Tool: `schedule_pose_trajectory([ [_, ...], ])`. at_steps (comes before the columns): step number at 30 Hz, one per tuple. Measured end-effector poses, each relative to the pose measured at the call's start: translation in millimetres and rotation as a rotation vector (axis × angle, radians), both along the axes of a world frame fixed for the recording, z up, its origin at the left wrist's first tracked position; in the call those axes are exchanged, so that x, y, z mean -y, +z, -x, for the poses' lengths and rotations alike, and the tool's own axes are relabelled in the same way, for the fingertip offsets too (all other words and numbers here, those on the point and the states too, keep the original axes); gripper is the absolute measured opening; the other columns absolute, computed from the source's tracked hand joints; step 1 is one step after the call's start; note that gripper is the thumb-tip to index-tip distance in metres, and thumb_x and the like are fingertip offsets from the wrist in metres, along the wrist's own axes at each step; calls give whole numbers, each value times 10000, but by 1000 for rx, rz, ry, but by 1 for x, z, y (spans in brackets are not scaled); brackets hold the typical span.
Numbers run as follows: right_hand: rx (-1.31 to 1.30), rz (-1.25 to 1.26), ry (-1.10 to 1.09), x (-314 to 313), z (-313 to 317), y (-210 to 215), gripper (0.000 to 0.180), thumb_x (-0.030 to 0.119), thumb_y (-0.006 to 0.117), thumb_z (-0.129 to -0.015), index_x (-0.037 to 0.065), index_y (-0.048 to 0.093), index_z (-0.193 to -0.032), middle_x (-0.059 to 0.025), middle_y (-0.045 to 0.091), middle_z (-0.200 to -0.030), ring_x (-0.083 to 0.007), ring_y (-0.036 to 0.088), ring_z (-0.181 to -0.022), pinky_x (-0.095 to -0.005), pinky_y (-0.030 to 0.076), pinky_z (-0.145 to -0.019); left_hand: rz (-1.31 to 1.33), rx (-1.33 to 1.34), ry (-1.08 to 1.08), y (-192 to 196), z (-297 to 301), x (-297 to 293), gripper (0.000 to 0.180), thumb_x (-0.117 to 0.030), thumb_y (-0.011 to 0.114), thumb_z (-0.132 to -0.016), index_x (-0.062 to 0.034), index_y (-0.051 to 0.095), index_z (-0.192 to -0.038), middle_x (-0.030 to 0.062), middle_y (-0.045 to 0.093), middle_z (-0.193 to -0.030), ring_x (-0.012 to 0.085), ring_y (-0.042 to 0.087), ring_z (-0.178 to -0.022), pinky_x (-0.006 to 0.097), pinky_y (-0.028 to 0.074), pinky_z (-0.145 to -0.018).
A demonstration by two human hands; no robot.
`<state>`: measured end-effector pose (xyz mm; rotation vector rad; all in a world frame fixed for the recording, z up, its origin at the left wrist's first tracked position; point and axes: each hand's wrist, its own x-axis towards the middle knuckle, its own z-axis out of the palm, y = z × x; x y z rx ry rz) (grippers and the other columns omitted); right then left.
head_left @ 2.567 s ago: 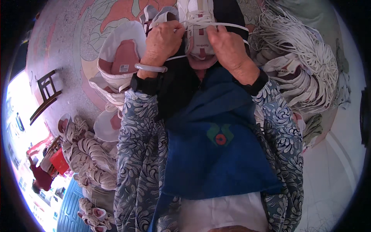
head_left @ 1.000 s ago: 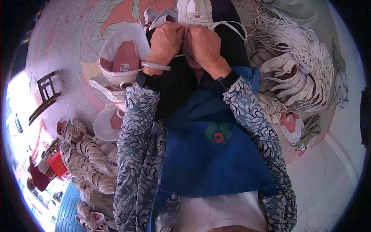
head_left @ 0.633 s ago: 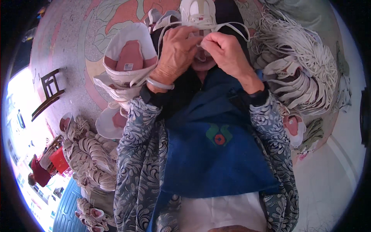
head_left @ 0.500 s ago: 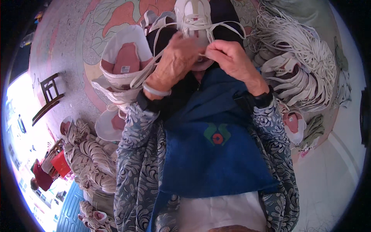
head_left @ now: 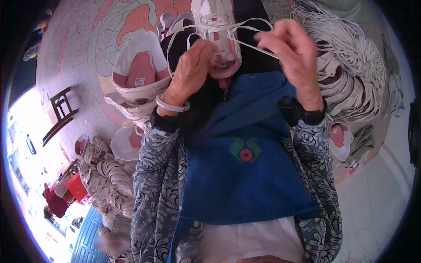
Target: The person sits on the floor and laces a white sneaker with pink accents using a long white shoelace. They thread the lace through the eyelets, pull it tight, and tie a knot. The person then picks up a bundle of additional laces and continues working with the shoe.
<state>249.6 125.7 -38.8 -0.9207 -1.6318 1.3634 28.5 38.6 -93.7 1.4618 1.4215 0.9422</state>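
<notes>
A cream and pink sneaker [head_left: 227,48] rests on my dark-trousered lap, its heel opening toward me. Flat cream laces [head_left: 215,28] criss-cross its front, with slack loops out to both sides. Bent and pressed together, the fingers of my left hand [head_left: 193,65] grip the sneaker's left edge near the opening. My right hand [head_left: 294,55] is off to the right with curled fingers, pinching a shoelace [head_left: 252,45] that runs taut from the sneaker's right side. The fingertips are partly blurred.
Unlaced shoe uppers [head_left: 142,74] with pink insoles are stacked at my left. A large bundle of white laces [head_left: 346,48] lies over more uppers [head_left: 351,92] at my right. Further piles of uppers [head_left: 107,179], a small dark chair [head_left: 61,114] and a person in red [head_left: 56,201] are farther left.
My right hand has moved right and away from the sneaker, drawing the lace out with it. My left hand has shifted slightly down and left, exposing more of the sneaker's opening.
</notes>
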Motion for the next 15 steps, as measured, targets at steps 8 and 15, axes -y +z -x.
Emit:
schedule_pose_trajectory([
  [8,353,20,307,-4,-5,-33,211,160,677,-872,46,533,-770,60,419,-650,-35,373,-595,-207,319,-518,-178,-405,102,2,4,-21,153,-140,571,-912,-21,642,-978,136,628,-845,256,610,-746,347,481,-670],
  [15,246,34,265,-7,-4,-43,109,87,595,-895,14,614,-974,-42,610,-770,-96,540,-671,-253,455,-620,-118,-562,143,-1,2,-24,152,-147,603,-887,-25,651,-962,164,637,-878,346,619,-841,391,484,-719],
])
